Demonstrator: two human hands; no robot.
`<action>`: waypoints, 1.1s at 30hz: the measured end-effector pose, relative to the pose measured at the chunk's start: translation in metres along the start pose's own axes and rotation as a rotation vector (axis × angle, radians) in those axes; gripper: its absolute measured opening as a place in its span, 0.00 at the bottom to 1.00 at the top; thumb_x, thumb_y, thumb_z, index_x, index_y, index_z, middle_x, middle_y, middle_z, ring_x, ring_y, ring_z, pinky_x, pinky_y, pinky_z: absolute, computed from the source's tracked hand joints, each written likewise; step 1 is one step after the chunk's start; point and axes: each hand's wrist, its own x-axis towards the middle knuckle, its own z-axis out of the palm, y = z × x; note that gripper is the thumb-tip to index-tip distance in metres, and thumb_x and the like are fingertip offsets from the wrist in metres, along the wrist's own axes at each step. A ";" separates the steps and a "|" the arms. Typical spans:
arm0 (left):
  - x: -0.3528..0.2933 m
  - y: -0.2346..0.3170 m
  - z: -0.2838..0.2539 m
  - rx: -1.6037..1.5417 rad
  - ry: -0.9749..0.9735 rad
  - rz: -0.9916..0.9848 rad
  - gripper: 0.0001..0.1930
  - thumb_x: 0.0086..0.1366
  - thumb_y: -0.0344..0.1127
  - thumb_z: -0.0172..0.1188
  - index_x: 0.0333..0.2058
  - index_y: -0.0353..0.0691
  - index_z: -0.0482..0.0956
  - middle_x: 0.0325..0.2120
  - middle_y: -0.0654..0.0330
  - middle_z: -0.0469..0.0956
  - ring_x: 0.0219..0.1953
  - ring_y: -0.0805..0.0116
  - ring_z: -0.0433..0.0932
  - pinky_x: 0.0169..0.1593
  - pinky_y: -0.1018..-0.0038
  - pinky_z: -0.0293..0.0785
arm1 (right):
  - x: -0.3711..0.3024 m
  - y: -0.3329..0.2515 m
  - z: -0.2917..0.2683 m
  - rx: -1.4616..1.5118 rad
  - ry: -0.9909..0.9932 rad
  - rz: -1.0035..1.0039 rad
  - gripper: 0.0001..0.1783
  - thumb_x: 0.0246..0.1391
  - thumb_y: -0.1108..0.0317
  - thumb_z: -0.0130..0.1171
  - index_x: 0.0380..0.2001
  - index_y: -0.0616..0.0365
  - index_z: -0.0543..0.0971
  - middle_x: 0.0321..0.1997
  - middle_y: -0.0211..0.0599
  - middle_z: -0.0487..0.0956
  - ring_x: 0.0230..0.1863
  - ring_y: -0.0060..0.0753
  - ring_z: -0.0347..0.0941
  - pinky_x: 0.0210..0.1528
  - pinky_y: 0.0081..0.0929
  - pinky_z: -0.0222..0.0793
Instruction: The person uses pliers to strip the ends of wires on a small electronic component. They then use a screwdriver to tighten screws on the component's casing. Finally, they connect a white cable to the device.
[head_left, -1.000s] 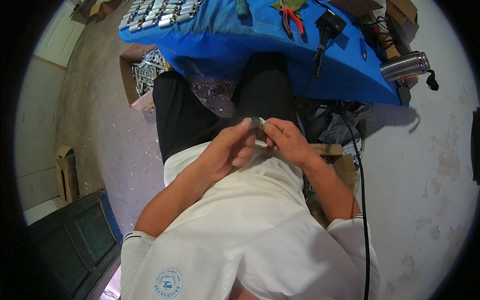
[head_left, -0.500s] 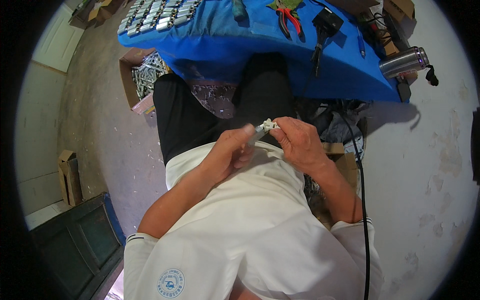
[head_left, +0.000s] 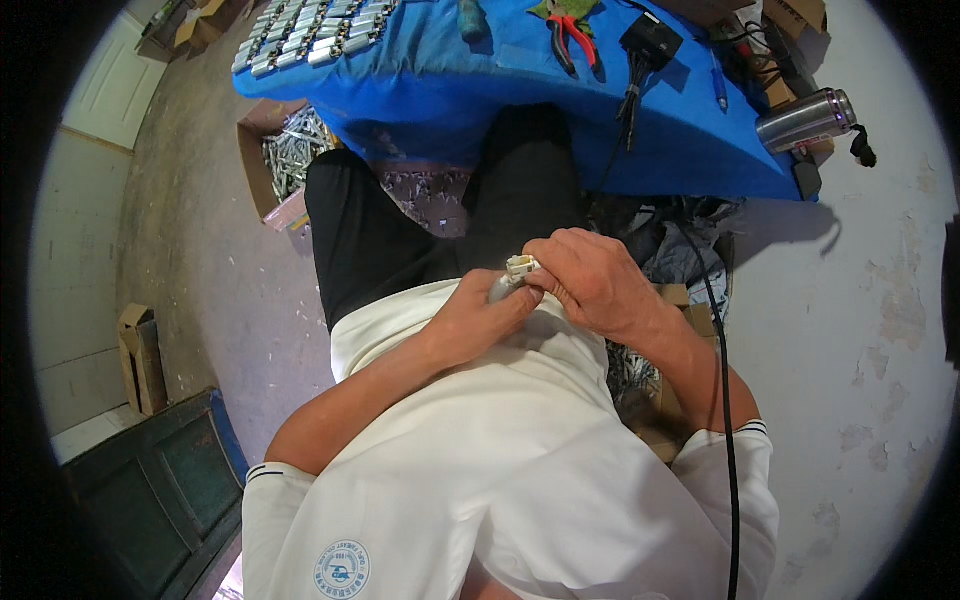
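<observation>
Above my lap, my two hands meet around a small silvery metal piece (head_left: 501,289) topped by a white plastic part (head_left: 520,266). My left hand (head_left: 473,325) is closed on the metal piece, its thumb laid along the side. The fingers of my right hand (head_left: 592,280) curl over the white plastic part and pinch it from the right. Most of the metal piece is hidden by the hands, so its exact kind cannot be made out.
On the blue-covered table (head_left: 430,100) lie rows of silvery cylinders (head_left: 320,30), red-black pliers (head_left: 573,42), a black adapter (head_left: 650,42), a blue pen (head_left: 720,85) and a steel flask (head_left: 808,122). A carton (head_left: 255,165) holds metal parts. A black cable (head_left: 728,400) runs down the right.
My hands have drawn closer together. The left thumb now presses along the metal piece, and the right hand has closed further over the white plastic part, which has tilted upward.
</observation>
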 end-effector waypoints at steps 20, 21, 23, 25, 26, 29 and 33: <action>0.002 -0.014 0.000 0.036 0.131 0.066 0.12 0.68 0.36 0.53 0.24 0.40 0.71 0.17 0.73 0.63 0.20 0.84 0.58 0.22 0.79 0.53 | -0.003 0.000 0.028 0.003 0.053 0.131 0.08 0.51 0.72 0.61 0.33 0.60 0.74 0.25 0.41 0.72 0.30 0.46 0.72 0.32 0.37 0.68; 0.002 -0.011 -0.001 0.023 0.081 0.015 0.12 0.68 0.37 0.54 0.24 0.40 0.72 0.17 0.73 0.63 0.20 0.84 0.58 0.23 0.79 0.53 | -0.002 0.003 0.024 -0.015 0.024 0.097 0.08 0.51 0.72 0.61 0.33 0.60 0.74 0.25 0.41 0.72 0.30 0.45 0.71 0.32 0.37 0.67; 0.002 0.000 -0.001 -0.006 -0.027 -0.086 0.12 0.67 0.38 0.55 0.25 0.41 0.72 0.17 0.72 0.64 0.20 0.83 0.59 0.23 0.79 0.54 | 0.001 0.008 0.011 -0.054 -0.033 0.033 0.07 0.51 0.72 0.61 0.33 0.59 0.74 0.26 0.39 0.72 0.30 0.43 0.71 0.32 0.35 0.67; 0.000 0.007 -0.005 0.039 -0.108 -0.117 0.11 0.66 0.39 0.57 0.26 0.42 0.72 0.17 0.71 0.64 0.20 0.82 0.59 0.23 0.79 0.54 | 0.004 0.011 0.004 -0.089 -0.080 -0.015 0.07 0.51 0.71 0.62 0.33 0.58 0.75 0.25 0.37 0.71 0.29 0.40 0.70 0.32 0.34 0.66; 0.000 0.008 -0.007 0.061 -0.147 -0.132 0.11 0.66 0.40 0.57 0.26 0.42 0.72 0.17 0.70 0.65 0.20 0.82 0.60 0.23 0.79 0.54 | 0.005 0.012 0.001 -0.106 -0.104 -0.041 0.07 0.51 0.71 0.62 0.33 0.58 0.75 0.25 0.37 0.71 0.29 0.39 0.70 0.31 0.33 0.66; 0.006 0.008 -0.010 -0.200 -0.187 -0.194 0.11 0.64 0.41 0.59 0.27 0.43 0.71 0.17 0.69 0.65 0.19 0.80 0.60 0.23 0.79 0.54 | 0.012 0.005 -0.003 -0.098 -0.132 -0.134 0.09 0.48 0.69 0.62 0.28 0.56 0.71 0.24 0.37 0.70 0.28 0.39 0.70 0.31 0.34 0.66; 0.009 0.015 -0.004 -0.067 0.011 -0.245 0.08 0.63 0.37 0.55 0.27 0.43 0.71 0.16 0.69 0.64 0.18 0.81 0.59 0.21 0.80 0.53 | 0.012 0.005 0.006 -0.149 -0.070 -0.111 0.08 0.49 0.70 0.61 0.27 0.56 0.71 0.23 0.37 0.70 0.27 0.38 0.71 0.31 0.35 0.66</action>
